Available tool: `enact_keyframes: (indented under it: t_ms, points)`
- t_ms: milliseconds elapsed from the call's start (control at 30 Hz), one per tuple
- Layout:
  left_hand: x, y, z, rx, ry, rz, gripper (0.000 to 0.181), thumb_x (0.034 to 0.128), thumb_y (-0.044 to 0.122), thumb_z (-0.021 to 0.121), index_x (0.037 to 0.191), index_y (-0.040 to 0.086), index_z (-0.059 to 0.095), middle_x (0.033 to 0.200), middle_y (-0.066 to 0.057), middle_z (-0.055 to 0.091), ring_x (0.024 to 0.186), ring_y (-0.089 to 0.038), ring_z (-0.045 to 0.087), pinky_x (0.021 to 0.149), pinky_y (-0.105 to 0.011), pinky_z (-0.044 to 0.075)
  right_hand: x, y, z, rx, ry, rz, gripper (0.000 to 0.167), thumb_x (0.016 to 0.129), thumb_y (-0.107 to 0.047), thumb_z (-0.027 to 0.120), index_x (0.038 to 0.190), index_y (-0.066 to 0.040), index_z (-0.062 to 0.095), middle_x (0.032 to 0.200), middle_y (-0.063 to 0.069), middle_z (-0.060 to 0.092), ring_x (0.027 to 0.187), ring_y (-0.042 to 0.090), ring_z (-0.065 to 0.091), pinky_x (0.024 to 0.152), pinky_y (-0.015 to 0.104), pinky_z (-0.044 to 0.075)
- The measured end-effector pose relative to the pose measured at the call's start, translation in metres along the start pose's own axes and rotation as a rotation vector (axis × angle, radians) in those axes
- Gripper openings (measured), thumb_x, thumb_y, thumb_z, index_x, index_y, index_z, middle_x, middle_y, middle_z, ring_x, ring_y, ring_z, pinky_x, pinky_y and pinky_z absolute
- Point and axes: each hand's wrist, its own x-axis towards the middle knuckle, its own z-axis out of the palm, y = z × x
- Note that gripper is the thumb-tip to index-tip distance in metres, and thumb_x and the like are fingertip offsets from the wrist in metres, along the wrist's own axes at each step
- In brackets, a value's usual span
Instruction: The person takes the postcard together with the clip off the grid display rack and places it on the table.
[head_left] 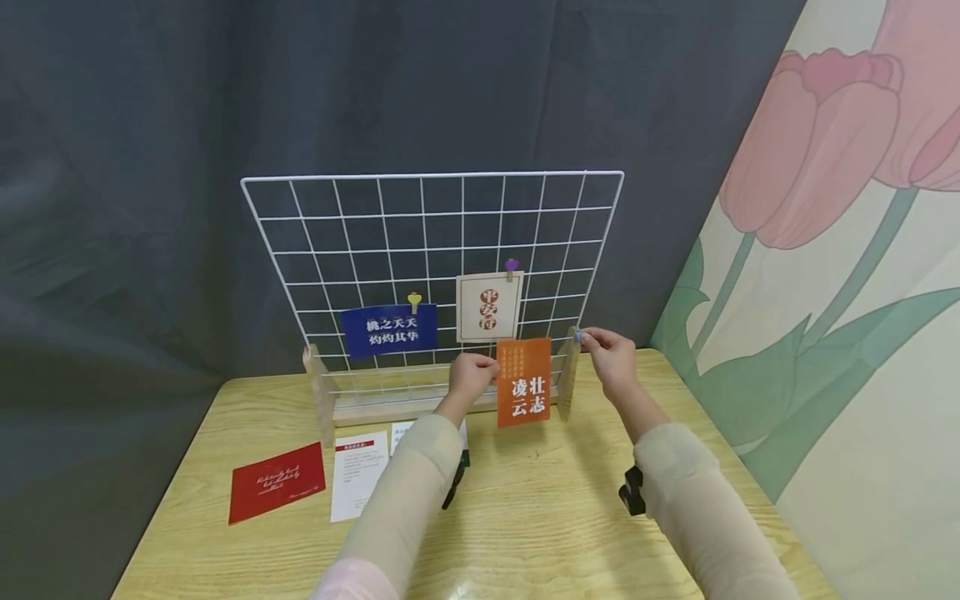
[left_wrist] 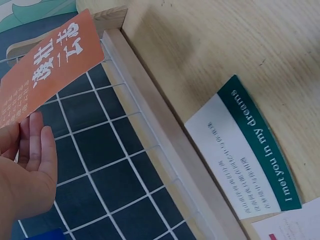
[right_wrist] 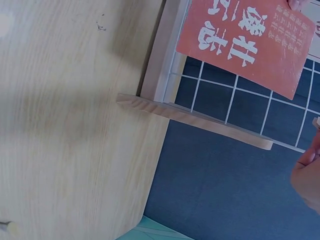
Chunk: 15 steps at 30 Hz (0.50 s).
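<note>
My left hand (head_left: 472, 377) pinches the left edge of an orange card (head_left: 524, 392), held upright before the lower right of a white wire grid (head_left: 444, 247). In the left wrist view the left hand (left_wrist: 29, 167) has thumb and fingers at the edge of the orange card (left_wrist: 60, 65). My right hand (head_left: 613, 360) pinches a small blue clip (head_left: 579, 335) beside the grid's right wooden foot (head_left: 568, 383). At the right wrist view's edge, the right hand (right_wrist: 309, 172) is partly cut off, right of the orange card (right_wrist: 240, 37).
Clipped to the grid are a blue card (head_left: 391, 331) with a yellow clip and a cream card (head_left: 489, 308) with a purple clip. A red card (head_left: 277, 483), a white card (head_left: 358, 475) and a green-edged card (left_wrist: 245, 150) lie on the wooden table (head_left: 555, 533).
</note>
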Motion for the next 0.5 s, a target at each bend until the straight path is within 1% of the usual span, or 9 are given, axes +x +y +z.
enact_keyframes:
  t_ms: [33, 100, 233, 300, 400, 467, 500]
  points:
    - [0.000, -0.002, 0.000, 0.001, 0.002, 0.001, 0.011, 0.0773, 0.008, 0.063, 0.083, 0.001, 0.068, 0.073, -0.009, 0.065, 0.065, -0.023, 0.062, 0.051, -0.022, 0.047, -0.001, 0.001, 0.000, 0.003, 0.001, 0.004, 0.021, 0.084, -0.005, 0.055, 0.095, 0.012, 0.059, 0.079, 0.010, 0.061, 0.069, 0.009, 0.055, 0.069, 0.020, 0.042]
    - [-0.001, -0.006, 0.001, -0.010, 0.003, -0.006, 0.010, 0.0768, 0.007, 0.064, 0.083, 0.000, 0.068, 0.075, -0.009, 0.065, 0.063, -0.022, 0.062, 0.051, -0.021, 0.048, -0.003, 0.003, 0.000, 0.005, -0.004, 0.012, 0.021, 0.084, -0.005, 0.055, 0.096, 0.012, 0.059, 0.079, 0.010, 0.061, 0.068, 0.007, 0.054, 0.070, 0.021, 0.041]
    - [-0.002, -0.014, 0.002, -0.003, 0.005, -0.008, 0.010, 0.0762, 0.007, 0.064, 0.082, 0.000, 0.068, 0.074, -0.009, 0.065, 0.058, -0.016, 0.061, 0.050, -0.019, 0.047, -0.007, 0.008, -0.001, 0.011, -0.012, 0.029, 0.022, 0.084, -0.004, 0.054, 0.097, 0.013, 0.057, 0.086, 0.021, 0.059, 0.068, 0.007, 0.054, 0.076, 0.027, 0.041]
    - [-0.003, -0.017, 0.003, 0.005, 0.006, -0.013, 0.010, 0.0761, 0.008, 0.064, 0.082, 0.001, 0.068, 0.071, -0.008, 0.065, 0.056, -0.015, 0.061, 0.048, -0.018, 0.046, -0.009, 0.011, -0.002, 0.009, -0.018, 0.039, 0.023, 0.085, -0.005, 0.054, 0.098, 0.013, 0.056, 0.088, 0.022, 0.059, 0.068, 0.007, 0.054, 0.079, 0.031, 0.040]
    - [-0.006, -0.021, 0.004, -0.007, 0.004, -0.023, 0.010, 0.0764, 0.006, 0.064, 0.081, -0.001, 0.068, 0.069, -0.010, 0.064, 0.060, -0.021, 0.061, 0.048, -0.018, 0.046, -0.013, 0.015, -0.002, 0.005, -0.016, 0.056, 0.023, 0.085, -0.006, 0.054, 0.098, 0.012, 0.057, 0.082, 0.014, 0.061, 0.071, 0.011, 0.056, 0.082, 0.033, 0.040]
    - [-0.007, -0.023, 0.006, -0.028, 0.002, -0.051, 0.009, 0.0762, 0.005, 0.064, 0.081, -0.002, 0.067, 0.072, -0.011, 0.064, 0.063, -0.024, 0.062, 0.050, -0.020, 0.048, -0.016, 0.019, -0.003, 0.007, -0.015, 0.065, 0.022, 0.085, -0.006, 0.054, 0.098, 0.012, 0.057, 0.078, 0.007, 0.061, 0.073, 0.014, 0.057, 0.081, 0.032, 0.040]
    - [-0.007, -0.026, 0.007, -0.039, 0.001, -0.055, 0.009, 0.0760, 0.004, 0.064, 0.081, -0.002, 0.067, 0.074, -0.012, 0.064, 0.064, -0.026, 0.062, 0.051, -0.022, 0.049, -0.017, 0.021, -0.003, 0.007, -0.014, 0.072, 0.022, 0.084, -0.006, 0.054, 0.098, 0.012, 0.058, 0.077, 0.003, 0.061, 0.073, 0.014, 0.057, 0.080, 0.031, 0.041]
